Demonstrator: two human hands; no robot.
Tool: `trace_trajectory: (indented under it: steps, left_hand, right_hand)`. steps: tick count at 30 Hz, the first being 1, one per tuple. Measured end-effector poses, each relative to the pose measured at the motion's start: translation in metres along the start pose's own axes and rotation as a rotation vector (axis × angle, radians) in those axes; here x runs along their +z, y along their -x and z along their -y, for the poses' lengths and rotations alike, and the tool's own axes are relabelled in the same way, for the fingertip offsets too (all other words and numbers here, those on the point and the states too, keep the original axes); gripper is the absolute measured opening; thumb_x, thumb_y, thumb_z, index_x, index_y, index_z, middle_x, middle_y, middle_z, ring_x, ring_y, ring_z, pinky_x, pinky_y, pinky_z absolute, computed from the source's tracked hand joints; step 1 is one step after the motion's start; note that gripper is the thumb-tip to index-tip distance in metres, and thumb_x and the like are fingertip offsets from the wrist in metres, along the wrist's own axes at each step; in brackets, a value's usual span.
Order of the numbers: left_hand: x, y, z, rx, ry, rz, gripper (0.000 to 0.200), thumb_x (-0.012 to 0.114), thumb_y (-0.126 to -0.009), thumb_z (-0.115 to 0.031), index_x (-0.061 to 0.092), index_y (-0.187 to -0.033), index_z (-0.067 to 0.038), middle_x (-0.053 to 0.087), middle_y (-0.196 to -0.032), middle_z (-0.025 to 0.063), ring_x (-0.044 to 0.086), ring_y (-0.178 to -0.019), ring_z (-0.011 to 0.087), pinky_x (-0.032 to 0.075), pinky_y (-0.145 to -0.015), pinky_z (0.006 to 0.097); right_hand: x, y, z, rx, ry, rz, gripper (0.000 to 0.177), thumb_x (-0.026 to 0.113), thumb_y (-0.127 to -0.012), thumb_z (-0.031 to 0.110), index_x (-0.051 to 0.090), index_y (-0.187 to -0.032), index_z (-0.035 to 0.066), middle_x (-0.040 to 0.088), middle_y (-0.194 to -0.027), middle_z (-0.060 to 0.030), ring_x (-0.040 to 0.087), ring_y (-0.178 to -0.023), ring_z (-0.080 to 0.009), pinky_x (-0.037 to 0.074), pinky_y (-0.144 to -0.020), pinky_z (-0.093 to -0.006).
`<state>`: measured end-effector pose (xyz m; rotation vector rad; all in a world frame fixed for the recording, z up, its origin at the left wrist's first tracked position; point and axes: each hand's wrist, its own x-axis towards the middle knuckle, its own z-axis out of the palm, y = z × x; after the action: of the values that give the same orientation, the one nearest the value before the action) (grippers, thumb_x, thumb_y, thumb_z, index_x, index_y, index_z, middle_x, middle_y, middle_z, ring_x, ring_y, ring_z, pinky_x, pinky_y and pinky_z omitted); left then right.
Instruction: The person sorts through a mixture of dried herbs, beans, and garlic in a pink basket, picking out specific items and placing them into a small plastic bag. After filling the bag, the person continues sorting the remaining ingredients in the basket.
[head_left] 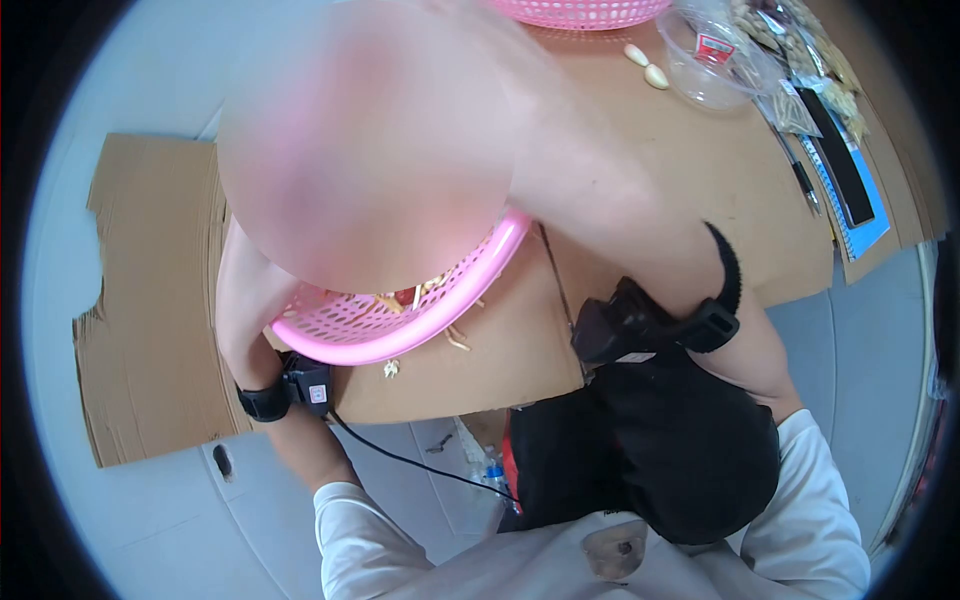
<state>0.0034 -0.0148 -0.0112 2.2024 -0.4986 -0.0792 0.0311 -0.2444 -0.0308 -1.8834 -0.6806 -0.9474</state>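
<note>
A pink perforated basket (500, 250) sits near the cardboard's front edge, with pale strips and something red (405, 297) inside. A large blurred patch covers most of it. My left forearm (245, 310), with a black strapped device (308, 384) at the wrist, reaches along the basket's left side into the blur. From the right, my right forearm (630, 210) crosses over the cardboard towards the basket's far side. Both hands' fingers are hidden by the blur, so what they hold cannot be seen.
Pale strips (457, 338) lie outside the basket. Another pink basket (580, 12) stands at the back. Two white cloves (647, 66), a clear plastic tub (710, 70), filled bags (800, 40), a pen (800, 178) and a blue notebook (875, 225) lie at the right.
</note>
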Motion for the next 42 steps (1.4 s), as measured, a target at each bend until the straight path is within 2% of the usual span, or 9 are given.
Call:
trace_trajectory:
  steps: [3,5,8,12,14,18,20,33,42]
  left_hand:
    - [0.001,0.0,-0.004,0.012,-0.046,-0.023,0.062,0.079,-0.085,-0.002,0.052,-0.141,0.001,0.071,-0.12,0.0103,0.07,-0.111,0.0189,0.056,-0.098,0.0346]
    - [0.001,-0.001,-0.007,0.0,-0.066,-0.029,0.062,0.079,-0.086,-0.002,0.052,-0.142,0.001,0.071,-0.12,0.0108,0.07,-0.111,0.0188,0.057,-0.097,0.0345]
    - [0.001,-0.001,-0.005,-0.008,-0.059,-0.053,0.063,0.078,-0.087,-0.002,0.05,-0.143,0.001,0.07,-0.12,0.0117,0.07,-0.111,0.0185,0.057,-0.096,0.034]
    - [-0.001,-0.002,-0.003,-0.032,-0.04,-0.057,0.06,0.085,-0.088,-0.012,0.054,-0.139,-0.002,0.067,-0.123,0.0069,0.065,-0.112,0.0134,0.053,-0.096,0.0309]
    - [0.0,-0.002,-0.006,-0.037,-0.044,-0.055,0.059,0.085,-0.088,-0.012,0.055,-0.137,-0.002,0.067,-0.123,0.0072,0.065,-0.112,0.0138,0.053,-0.097,0.0314]
    - [0.002,-0.003,-0.006,0.013,-0.11,-0.068,0.065,0.084,-0.086,-0.006,0.051,-0.141,0.002,0.07,-0.117,0.0113,0.068,-0.111,0.0169,0.058,-0.091,0.032]
    - [0.003,-0.002,-0.009,0.027,-0.118,-0.068,0.065,0.084,-0.085,-0.006,0.051,-0.14,0.001,0.07,-0.118,0.0113,0.068,-0.111,0.0169,0.057,-0.091,0.032]
    - [0.006,-0.003,-0.009,0.027,0.012,-0.048,0.075,0.086,-0.084,-0.006,0.045,-0.148,-0.002,0.07,-0.119,0.0106,0.068,-0.111,0.0167,0.055,-0.096,0.0324]
    - [0.005,-0.003,-0.006,0.028,0.014,-0.039,0.077,0.086,-0.084,-0.006,0.044,-0.149,-0.003,0.068,-0.122,0.0103,0.067,-0.111,0.0168,0.054,-0.095,0.032]
  right_hand:
    - [-0.011,0.005,-0.003,0.012,0.156,0.226,0.017,0.072,-0.081,0.01,0.076,-0.087,-0.005,0.072,-0.083,-0.0244,0.074,-0.08,-0.0388,0.058,-0.07,-0.0484]
    - [-0.02,0.009,0.008,0.073,0.09,0.48,0.013,0.063,-0.082,0.001,0.069,-0.092,-0.005,0.071,-0.087,-0.0236,0.071,-0.087,-0.0393,0.055,-0.079,-0.0494]
    - [-0.026,0.003,0.016,0.13,0.227,0.717,0.012,0.066,-0.079,0.001,0.071,-0.089,-0.005,0.071,-0.087,-0.0226,0.072,-0.085,-0.0387,0.056,-0.076,-0.0487]
    - [-0.032,0.013,0.022,0.088,0.298,0.736,0.013,0.068,-0.078,0.002,0.073,-0.087,-0.004,0.072,-0.085,-0.0223,0.074,-0.083,-0.0381,0.058,-0.073,-0.0476]
    - [-0.041,0.013,0.028,-0.075,0.429,0.825,0.012,0.069,-0.077,0.004,0.074,-0.086,-0.003,0.072,-0.085,-0.0222,0.074,-0.084,-0.0377,0.058,-0.073,-0.0469]
    - [-0.038,0.024,0.011,-0.127,0.261,0.691,0.013,0.069,-0.078,0.004,0.075,-0.087,-0.003,0.073,-0.086,-0.0223,0.074,-0.085,-0.0378,0.059,-0.075,-0.047]
    - [-0.04,0.022,0.017,-0.137,0.274,0.767,0.013,0.069,-0.079,0.003,0.075,-0.089,-0.003,0.073,-0.088,-0.0226,0.074,-0.087,-0.038,0.059,-0.077,-0.0474]
    - [-0.029,0.032,0.008,-0.119,0.176,0.691,0.014,0.068,-0.081,0.004,0.075,-0.092,-0.003,0.074,-0.088,-0.0225,0.073,-0.086,-0.0393,0.059,-0.078,-0.0486]
    - [-0.022,0.036,0.001,-0.181,0.102,0.486,0.012,0.065,-0.085,0.004,0.067,-0.092,-0.005,0.07,-0.087,-0.0207,0.07,-0.089,-0.0395,0.056,-0.079,-0.0478]
